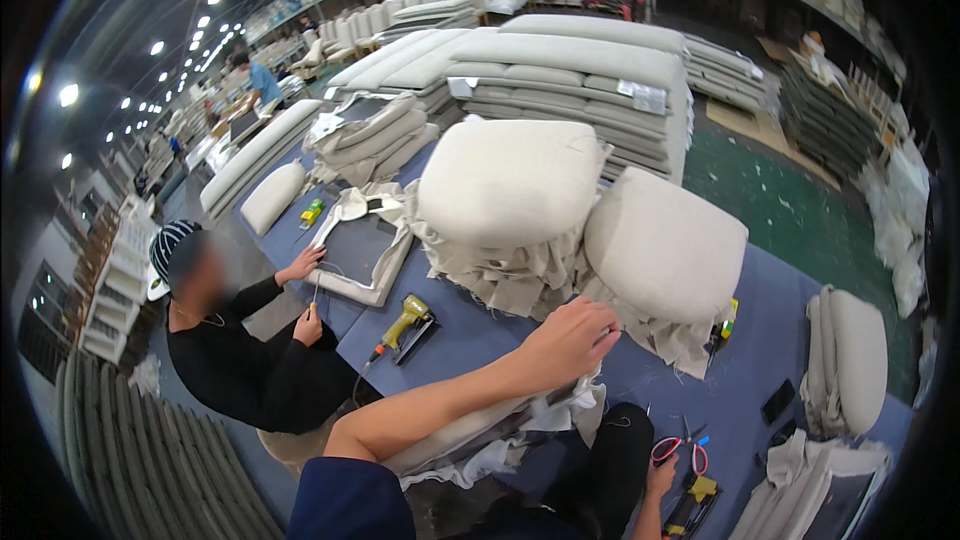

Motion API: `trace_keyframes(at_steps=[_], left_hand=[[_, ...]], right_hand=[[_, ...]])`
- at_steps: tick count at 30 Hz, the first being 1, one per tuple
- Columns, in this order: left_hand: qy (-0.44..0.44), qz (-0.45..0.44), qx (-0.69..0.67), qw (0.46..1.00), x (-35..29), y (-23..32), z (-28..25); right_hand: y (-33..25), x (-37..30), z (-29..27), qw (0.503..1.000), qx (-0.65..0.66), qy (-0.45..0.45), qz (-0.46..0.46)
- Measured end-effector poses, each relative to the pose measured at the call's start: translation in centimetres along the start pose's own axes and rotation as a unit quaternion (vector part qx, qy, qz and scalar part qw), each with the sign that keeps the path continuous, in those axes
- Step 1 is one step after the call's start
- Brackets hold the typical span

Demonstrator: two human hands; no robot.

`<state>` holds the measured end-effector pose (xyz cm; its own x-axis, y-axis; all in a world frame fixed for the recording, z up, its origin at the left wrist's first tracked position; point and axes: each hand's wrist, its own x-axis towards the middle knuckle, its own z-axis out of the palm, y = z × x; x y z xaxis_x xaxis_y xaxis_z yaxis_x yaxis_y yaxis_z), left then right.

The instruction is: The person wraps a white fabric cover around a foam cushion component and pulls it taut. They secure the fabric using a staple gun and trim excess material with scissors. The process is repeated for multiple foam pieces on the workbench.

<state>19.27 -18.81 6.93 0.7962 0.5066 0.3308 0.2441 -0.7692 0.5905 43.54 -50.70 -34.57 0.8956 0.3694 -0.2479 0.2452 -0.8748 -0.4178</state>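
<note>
My left hand (572, 340) reaches across in the middle, fingers curled closed above a seat cushion with loose pale fabric (560, 410) by my lap. Whatever its fingers pinch is too small to make out. At the lower right, my right hand (657, 478) has its fingers on a red handle loop of the scissors (697, 458), whose blades point away from me. Beside that hand lies a yellow and black staple gun (692, 508). Two padded beige cushions, one on a stack (510, 185) and one to its right (665, 240), stand past my left hand.
To the left, a co-worker in black sleeves (260, 350) holds an orange-handled tool at a cushion frame (385, 265). A yellow staple gun with a hose (405, 325) lies between us on the blue table (470, 340). A phone (777, 400) and more cushions (850, 360) sit right.
</note>
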Motion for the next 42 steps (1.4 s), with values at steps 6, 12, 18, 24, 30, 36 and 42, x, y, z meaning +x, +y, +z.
trace_keyframes(at_steps=[6, 12, 18, 24, 30, 36, 42], left_hand=[[0.046, -0.064, 0.011, 0.997, -1.6, -1.1, -2.4], [0.092, -0.035, 0.004, 0.995, -3.3, -0.5, -2.6], [-0.223, -0.027, -0.186, 0.957, -2.2, -2.4, -7.7], [-0.214, -0.068, -0.272, 0.936, -1.4, -4.3, -6.5], [-0.181, -0.079, -0.236, 0.951, -0.5, -6.1, -5.7], [-0.169, -0.089, -0.218, 0.957, 2.1, -5.3, -4.6], [-0.114, -0.26, -0.248, 0.926, -1.5, -10.0, -3.8]], right_hand=[[-2.9, 2.2, -1.3, 0.992, -0.122, 0.001, -0.007], [-1.2, 5.4, 0.5, 0.978, -0.146, 0.131, -0.076], [2.1, 5.3, -2.0, 0.954, -0.163, 0.205, -0.148], [2.9, 8.3, -4.6, 0.978, -0.158, 0.042, -0.13], [-2.8, 5.6, -3.5, 0.973, -0.027, 0.084, -0.212], [-3.5, 4.3, 2.4, 0.961, -0.048, 0.079, -0.261], [-5.3, 1.1, 1.4, 0.959, -0.008, 0.042, -0.279]])
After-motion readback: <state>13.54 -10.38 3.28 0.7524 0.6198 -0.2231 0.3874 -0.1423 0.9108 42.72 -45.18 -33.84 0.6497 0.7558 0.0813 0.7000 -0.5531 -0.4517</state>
